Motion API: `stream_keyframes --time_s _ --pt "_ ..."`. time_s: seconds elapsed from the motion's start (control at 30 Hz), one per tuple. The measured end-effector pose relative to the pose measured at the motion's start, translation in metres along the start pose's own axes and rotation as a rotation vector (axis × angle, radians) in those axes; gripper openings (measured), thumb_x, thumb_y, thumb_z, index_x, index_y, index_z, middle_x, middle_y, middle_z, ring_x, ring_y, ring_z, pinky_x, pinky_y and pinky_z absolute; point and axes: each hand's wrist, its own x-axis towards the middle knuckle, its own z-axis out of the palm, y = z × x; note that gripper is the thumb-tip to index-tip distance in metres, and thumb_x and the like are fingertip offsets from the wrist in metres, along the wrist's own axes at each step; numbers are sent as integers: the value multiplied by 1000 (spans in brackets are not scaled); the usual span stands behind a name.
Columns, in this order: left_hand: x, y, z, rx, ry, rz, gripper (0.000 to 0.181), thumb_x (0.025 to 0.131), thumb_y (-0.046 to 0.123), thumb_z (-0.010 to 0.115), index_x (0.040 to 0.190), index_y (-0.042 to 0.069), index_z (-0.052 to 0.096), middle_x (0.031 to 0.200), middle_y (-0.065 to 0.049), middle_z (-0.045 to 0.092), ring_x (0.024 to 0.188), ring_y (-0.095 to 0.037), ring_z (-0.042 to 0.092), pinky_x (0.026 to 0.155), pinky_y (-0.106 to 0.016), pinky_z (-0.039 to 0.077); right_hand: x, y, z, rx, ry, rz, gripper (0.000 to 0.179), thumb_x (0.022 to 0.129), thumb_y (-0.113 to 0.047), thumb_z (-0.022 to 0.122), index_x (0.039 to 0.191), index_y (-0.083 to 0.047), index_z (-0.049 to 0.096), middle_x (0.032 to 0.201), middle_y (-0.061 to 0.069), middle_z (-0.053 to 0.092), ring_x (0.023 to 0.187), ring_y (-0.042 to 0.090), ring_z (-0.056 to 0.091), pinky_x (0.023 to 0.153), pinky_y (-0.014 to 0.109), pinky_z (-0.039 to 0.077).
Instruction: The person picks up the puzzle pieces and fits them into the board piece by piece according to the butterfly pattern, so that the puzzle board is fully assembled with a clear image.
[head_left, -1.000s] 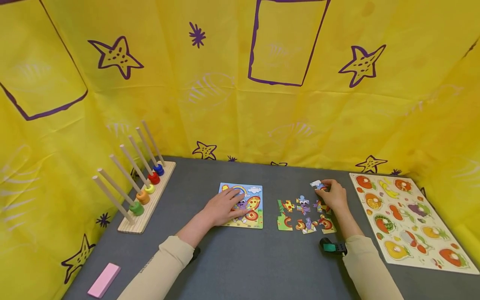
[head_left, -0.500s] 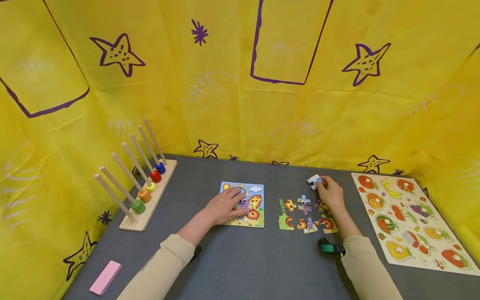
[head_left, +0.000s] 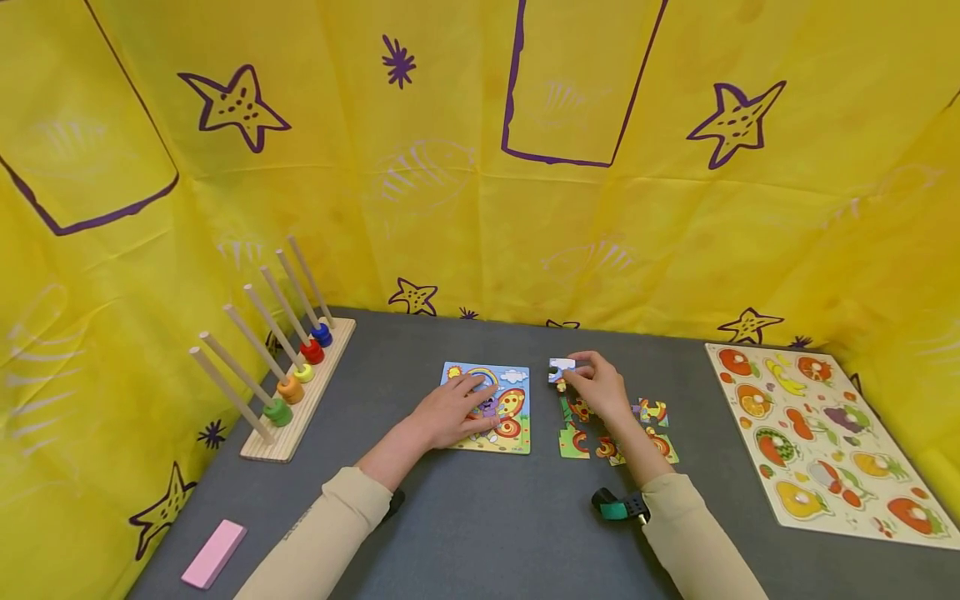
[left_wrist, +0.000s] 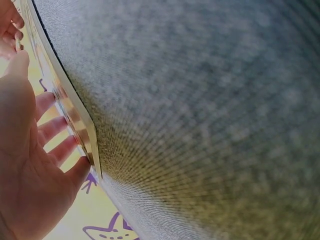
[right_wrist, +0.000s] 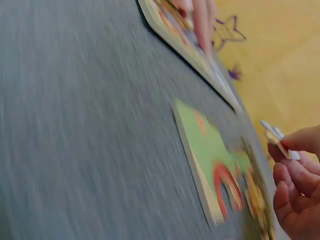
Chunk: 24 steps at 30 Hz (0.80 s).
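Observation:
My left hand [head_left: 448, 414] rests flat on a square butterfly picture board [head_left: 514, 377], its fingers spread over the left part. In the left wrist view the fingertips [left_wrist: 75, 172] lie along the board's edge. Between thumb and fingers my right hand [head_left: 602, 390] pinches a jigsaw piece [head_left: 557, 365] with white cloud and blue sky. It is held above the upper left of a group of loose jigsaw pieces. A green corner piece [right_wrist: 200, 140] lies below it on the table; my right forearm covers some of the middle pieces.
A wooden peg stand [head_left: 300, 417] with coloured rings stands at the left. Near the front left lies a pink block [head_left: 213, 554]. A fruit puzzle board [head_left: 832, 450] lies at the right. Yellow patterned cloth [head_left: 480, 208] hangs behind the grey table [head_left: 487, 525].
My right hand has picked up the cloud piece at the upper right of the group and carried it left, turning it upright. My left hand has stayed on the butterfly board.

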Motion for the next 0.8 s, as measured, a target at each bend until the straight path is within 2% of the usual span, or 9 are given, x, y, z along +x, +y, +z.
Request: stream_keyframes --time_s 0.1,0.27,0.4,0.6,0.8 --pt "0 0 0 3 -3 -1 65 97 56 49 149 17 44 152 -12 37 141 -33 30 108 -54 31 0 -9 15 28 -10 -3 32 91 -25 70 117 -8 64 91 7 74 78 21 62 64 29 41" --pt "1 1 0 25 -5 3 65 97 56 48 149 17 44 152 -11 37 141 -33 31 109 -53 31 0 -20 38 21 -23 -41 31 88 -27 73 111 -8 67 88 5 75 89 22 66 72 32 43" --pt "0 2 0 31 1 13 64 97 55 48 148 17 44 152 -12 37 140 -33 31 109 -52 31 1 -22 50 0 -36 -64 28 87 -27 75 107 -9 68 86 2 74 90 22 66 79 36 45" --pt "0 0 1 34 7 28 64 98 55 48 149 18 43 152 -13 37 140 -34 31 109 -52 31 2 -24 61 -43 -10 -123 23 84 -25 78 99 -9 71 82 0 68 84 22 61 77 37 43" --pt "2 -5 7 69 2 36 64 97 59 44 151 23 41 153 -11 35 141 -33 29 109 -50 31 5 -24 64 -104 5 -174 21 82 -24 80 95 -9 73 78 -1 64 85 23 56 79 38 40"
